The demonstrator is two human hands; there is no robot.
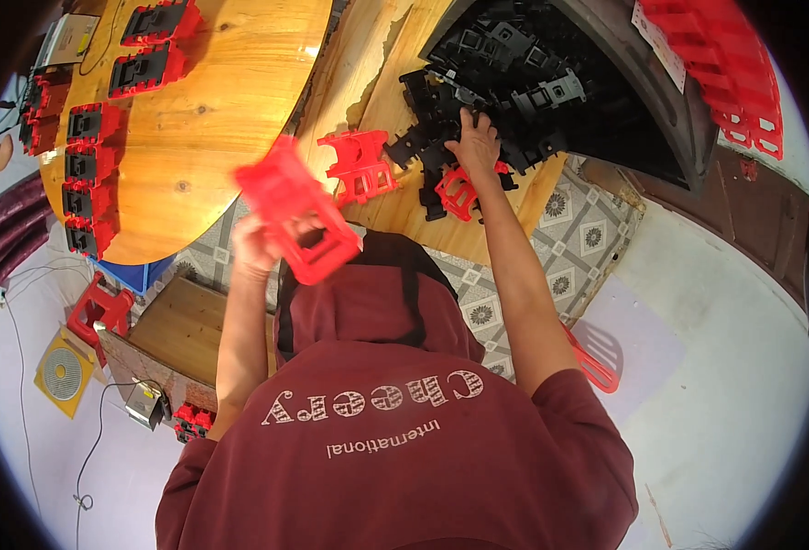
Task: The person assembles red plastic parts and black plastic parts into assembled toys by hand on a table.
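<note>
A workbench is seen from above by a head-worn camera, with a maroon hooded top filling the lower middle of the view.

A large dark bin (661,119) is tipped open at the upper right. It is filled with black plastic parts (514,55), which have spilled out of its mouth in a loose heap onto a wooden desk (377,82). A stack of red crates (725,55) is seen just beyond the bin's rim, at the far upper right.

The right hand (474,142) is laid on the spilled heap with fingers spread over the black pieces; whether one is pinched cannot be told. A red plastic part (458,192) lies just beneath the wrist, and another red frame (359,165) stands on the desk to its left, near the front edge.

The left hand (256,246) is closed around a red plastic housing (299,215), which is held in the air, blurred, above the gap between the two surfaces.

A round wooden desk (212,101) is set at the left. Assembled red and black units (88,165) are ranged along its far-left rim, and its middle is bare wood. A narrow gap of patterned tile floor (569,238) is seen between and below the desks. A low wooden bench (189,321) sits beneath the left arm.
</note>
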